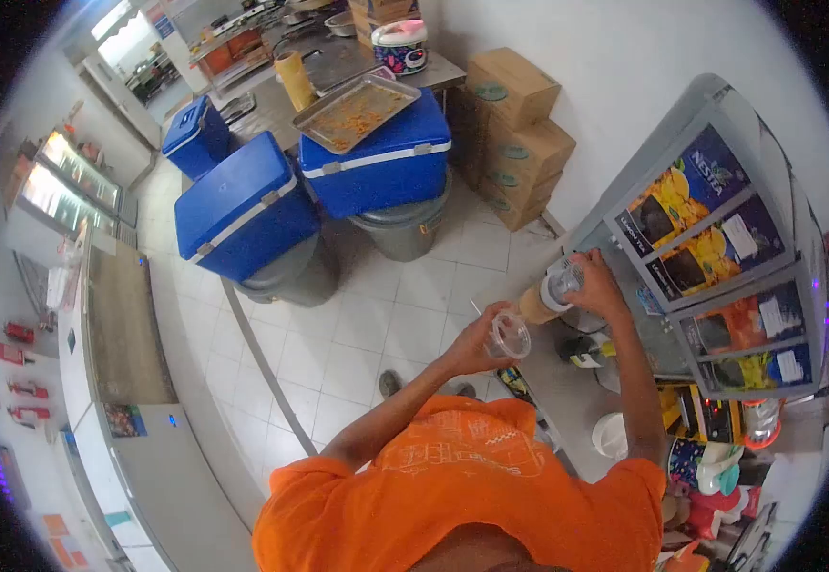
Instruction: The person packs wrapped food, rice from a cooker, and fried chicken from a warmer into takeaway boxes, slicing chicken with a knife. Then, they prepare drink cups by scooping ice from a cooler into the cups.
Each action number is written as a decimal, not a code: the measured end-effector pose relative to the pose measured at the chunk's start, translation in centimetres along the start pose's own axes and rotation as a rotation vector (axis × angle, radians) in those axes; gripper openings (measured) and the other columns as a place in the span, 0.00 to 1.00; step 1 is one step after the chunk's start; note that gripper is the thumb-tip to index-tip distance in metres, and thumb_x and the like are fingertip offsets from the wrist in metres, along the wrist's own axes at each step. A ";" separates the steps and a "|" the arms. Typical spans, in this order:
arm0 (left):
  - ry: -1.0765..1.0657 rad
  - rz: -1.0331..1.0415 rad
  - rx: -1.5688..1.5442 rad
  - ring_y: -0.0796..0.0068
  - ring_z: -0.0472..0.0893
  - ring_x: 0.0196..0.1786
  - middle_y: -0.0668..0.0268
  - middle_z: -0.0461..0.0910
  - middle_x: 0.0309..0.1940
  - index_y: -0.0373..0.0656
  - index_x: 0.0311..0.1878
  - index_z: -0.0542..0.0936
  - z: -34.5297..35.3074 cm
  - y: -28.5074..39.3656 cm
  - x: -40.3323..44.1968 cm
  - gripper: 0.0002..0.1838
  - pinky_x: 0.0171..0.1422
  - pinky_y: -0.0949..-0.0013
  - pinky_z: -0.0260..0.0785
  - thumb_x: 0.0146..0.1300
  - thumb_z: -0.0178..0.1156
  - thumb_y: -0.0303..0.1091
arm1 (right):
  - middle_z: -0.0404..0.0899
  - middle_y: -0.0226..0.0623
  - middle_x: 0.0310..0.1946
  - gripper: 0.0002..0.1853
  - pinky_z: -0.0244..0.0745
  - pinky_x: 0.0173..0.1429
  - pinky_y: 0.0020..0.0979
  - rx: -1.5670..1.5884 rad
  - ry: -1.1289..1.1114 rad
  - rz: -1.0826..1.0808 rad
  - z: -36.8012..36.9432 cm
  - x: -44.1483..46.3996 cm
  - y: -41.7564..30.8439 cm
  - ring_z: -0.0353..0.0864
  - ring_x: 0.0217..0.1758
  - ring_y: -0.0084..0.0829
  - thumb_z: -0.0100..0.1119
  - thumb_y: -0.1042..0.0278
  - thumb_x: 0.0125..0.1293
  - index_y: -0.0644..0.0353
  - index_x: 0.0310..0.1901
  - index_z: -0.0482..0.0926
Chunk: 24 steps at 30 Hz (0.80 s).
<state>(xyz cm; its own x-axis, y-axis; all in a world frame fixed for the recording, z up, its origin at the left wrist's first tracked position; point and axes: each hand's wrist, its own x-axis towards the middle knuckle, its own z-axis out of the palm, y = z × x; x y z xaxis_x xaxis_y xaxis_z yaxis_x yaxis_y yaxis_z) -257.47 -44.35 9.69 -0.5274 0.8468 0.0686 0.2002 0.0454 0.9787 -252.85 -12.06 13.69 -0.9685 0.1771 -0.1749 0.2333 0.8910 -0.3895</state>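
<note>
My left hand point(479, 345) is closed around a clear plastic cup point(511, 336), its round rim facing up. A thin light stick shows beside those fingers; I cannot tell whether it is held. My right hand point(593, 284) grips a clear plastic container point(563, 282) with a white band, just ahead of the cup and to its right. Against the band is a tan, cylinder-like part point(534, 305); whether it belongs to the same container is unclear. The two hands are close together, at the edge of a grey counter point(567, 400).
A Nestea drink dispenser point(719, 248) stands at right, with a dark bottle point(581, 351) and a white bowl point(611, 435) nearby. Blue coolers point(243, 205) sit on grey bins point(300, 276); one carries a metal tray point(355, 110). Cardboard boxes point(519, 143) are stacked by the wall.
</note>
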 end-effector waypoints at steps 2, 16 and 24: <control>0.070 0.033 0.012 0.65 0.80 0.52 0.60 0.76 0.56 0.50 0.75 0.55 -0.6 -1.0 -0.8 0.56 0.58 0.62 0.73 0.46 0.82 0.41 | 0.68 0.57 0.68 0.43 0.54 0.79 0.51 -0.079 0.079 -0.066 -0.3 0.6 0.9 0.66 0.71 0.57 0.69 0.50 0.57 0.65 0.70 0.67; 0.593 -0.230 0.401 0.63 0.82 0.48 0.61 0.81 0.48 0.42 0.66 0.69 -16.5 -1.4 -11.2 0.46 0.52 0.63 0.75 0.44 0.80 0.46 | 0.80 0.46 0.50 0.15 0.72 0.56 0.52 -0.137 -0.212 -0.766 1.2 4.3 -31.5 0.78 0.55 0.46 0.63 0.59 0.63 0.57 0.48 0.84; 0.726 -0.511 0.406 0.52 0.82 0.51 0.52 0.81 0.49 0.38 0.65 0.70 -29.3 -5.5 -26.8 0.48 0.55 0.58 0.76 0.42 0.80 0.51 | 0.79 0.38 0.48 0.11 0.72 0.54 0.48 -0.141 -0.223 -1.086 18.8 10.8 -50.2 0.76 0.53 0.43 0.58 0.60 0.67 0.53 0.44 0.86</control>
<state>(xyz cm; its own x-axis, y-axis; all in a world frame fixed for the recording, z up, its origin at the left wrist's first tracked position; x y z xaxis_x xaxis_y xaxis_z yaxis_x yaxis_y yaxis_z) -268.60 -82.82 8.12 -0.9829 0.1478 -0.1100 0.0033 0.6109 0.7917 -273.40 -62.77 14.35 -0.6116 -0.7905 0.0325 -0.7530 0.5690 -0.3304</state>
